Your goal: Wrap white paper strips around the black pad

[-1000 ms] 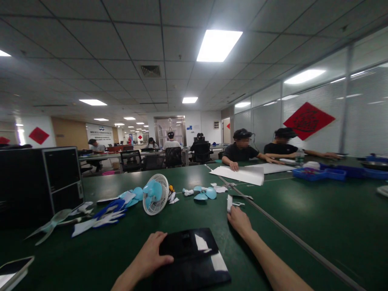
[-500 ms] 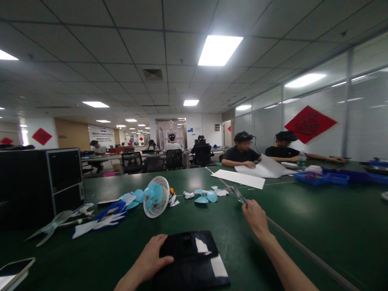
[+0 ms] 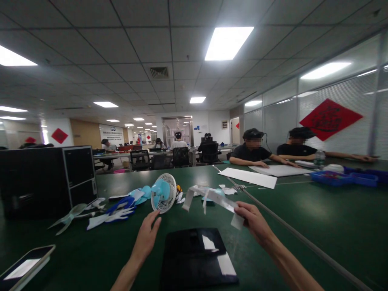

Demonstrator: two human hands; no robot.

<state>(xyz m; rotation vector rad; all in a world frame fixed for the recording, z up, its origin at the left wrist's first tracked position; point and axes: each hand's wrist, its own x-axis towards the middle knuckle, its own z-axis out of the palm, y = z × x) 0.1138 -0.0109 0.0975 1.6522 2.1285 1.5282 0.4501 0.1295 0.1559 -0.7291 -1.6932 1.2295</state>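
Observation:
My right hand point(image 3: 254, 221) is closed on the end of a clear strip of tape point(image 3: 212, 197) held up above the green table point(image 3: 303, 218); short white bits hang from the strip. Held above the table with its fingers stretched out and nothing in it, my left hand point(image 3: 147, 237) hovers just left of a flat black case point(image 3: 197, 258) with white labels. The case lies on the table in front of me. Beyond my left hand stands a small white desk fan point(image 3: 163, 193) with blue blades.
Blue and white fan parts and gloves point(image 3: 112, 212) lie to the left, near a black computer case point(image 3: 48, 180). A phone point(image 3: 26, 266) rests at the lower left. Two people sit at the far right with white sheets point(image 3: 248, 177) and blue trays point(image 3: 333, 178).
My right hand lifted the tape strip off the table and brought it leftward, nearer the fan. My left hand came off the black case and rose with open fingers.

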